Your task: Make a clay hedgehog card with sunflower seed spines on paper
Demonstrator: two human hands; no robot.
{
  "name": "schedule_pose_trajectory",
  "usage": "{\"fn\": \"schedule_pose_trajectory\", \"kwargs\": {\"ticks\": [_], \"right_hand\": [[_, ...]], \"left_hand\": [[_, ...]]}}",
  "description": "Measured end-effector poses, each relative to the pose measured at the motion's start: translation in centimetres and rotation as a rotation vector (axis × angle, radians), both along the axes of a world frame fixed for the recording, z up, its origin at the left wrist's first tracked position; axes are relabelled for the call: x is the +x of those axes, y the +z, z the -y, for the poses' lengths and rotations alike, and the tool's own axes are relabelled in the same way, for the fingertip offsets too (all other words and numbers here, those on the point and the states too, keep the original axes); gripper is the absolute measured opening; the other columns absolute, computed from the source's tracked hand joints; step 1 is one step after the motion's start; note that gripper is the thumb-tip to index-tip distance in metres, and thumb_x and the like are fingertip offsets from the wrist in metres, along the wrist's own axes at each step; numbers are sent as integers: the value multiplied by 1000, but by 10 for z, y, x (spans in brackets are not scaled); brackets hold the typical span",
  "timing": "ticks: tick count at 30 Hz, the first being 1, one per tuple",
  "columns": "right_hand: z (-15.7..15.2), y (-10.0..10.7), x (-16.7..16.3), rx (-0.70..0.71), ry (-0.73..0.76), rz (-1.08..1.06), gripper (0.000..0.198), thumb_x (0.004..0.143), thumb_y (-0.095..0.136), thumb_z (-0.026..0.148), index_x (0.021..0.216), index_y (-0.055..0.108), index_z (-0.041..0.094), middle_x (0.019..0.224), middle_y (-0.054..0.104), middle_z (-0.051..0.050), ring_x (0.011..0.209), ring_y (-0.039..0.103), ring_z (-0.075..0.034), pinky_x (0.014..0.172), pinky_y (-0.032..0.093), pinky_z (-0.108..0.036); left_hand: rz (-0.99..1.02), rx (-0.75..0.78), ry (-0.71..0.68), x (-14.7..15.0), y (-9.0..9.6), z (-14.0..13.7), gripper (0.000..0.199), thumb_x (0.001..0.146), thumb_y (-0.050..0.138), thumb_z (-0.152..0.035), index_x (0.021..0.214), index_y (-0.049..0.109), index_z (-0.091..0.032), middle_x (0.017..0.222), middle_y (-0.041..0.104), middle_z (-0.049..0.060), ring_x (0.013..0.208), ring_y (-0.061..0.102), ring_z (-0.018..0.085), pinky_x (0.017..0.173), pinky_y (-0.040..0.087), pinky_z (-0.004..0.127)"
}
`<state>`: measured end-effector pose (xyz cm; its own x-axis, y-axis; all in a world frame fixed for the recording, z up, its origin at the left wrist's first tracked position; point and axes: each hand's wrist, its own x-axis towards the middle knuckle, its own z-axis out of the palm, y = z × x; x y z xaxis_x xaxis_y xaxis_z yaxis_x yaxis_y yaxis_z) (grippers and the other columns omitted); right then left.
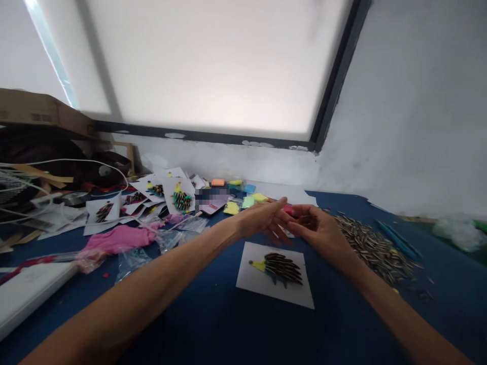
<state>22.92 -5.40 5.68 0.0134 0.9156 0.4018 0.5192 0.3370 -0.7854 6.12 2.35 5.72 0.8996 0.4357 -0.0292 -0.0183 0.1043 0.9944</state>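
My left hand reaches over the table with its fingers stretched out and spread. My right hand meets it from the right, its fingers curled and its thumb touching the left fingertips. Whatever the right fingers pinch is hidden or too small to name. A red lump shows between the hands; I cannot tell whether it is held or lies behind them. Below the hands lies a white paper card bearing a hedgehog figure, with a yellow face and dark striped seeds as spines.
Striped sunflower seeds are heaped at right, beside blue tweezers. Coloured clay pieces sit behind my hands. At left are finished cards, a phone, pink clay, plastic bags and a white board.
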Motion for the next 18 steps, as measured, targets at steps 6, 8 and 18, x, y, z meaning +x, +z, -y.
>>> {"fn": "schedule_pose_trajectory", "kwargs": {"ticks": [6, 8, 18], "right_hand": [[1, -4, -2, 115, -54, 110, 26, 78, 67, 42, 92, 59, 22, 80, 64, -4, 71, 61, -18, 60, 51, -32], [1, -2, 0, 173, -66, 165, 20, 80, 65, 41, 85, 59, 22, 81, 63, -4, 71, 60, -18, 61, 50, -32], [9, 4, -10, 328, -8, 474, 13, 86, 58, 31, 82, 69, 26, 99, 63, -8, 92, 60, -25, 79, 44, -39]], "left_hand": [[2, 62, -22, 1, -2, 3, 65, 90, 33, -66, 99, 68, -12, 96, 69, 14, 71, 66, 17, 66, 50, 28], [7, 80, 3, -1, -2, 0, 64, 90, 35, -66, 97, 69, -12, 101, 69, 15, 73, 66, 18, 66, 50, 29], [-22, 121, 44, -7, -1, -7, 36, 90, 50, -42, 87, 69, -11, 86, 71, 10, 65, 66, 19, 63, 49, 30]]}}
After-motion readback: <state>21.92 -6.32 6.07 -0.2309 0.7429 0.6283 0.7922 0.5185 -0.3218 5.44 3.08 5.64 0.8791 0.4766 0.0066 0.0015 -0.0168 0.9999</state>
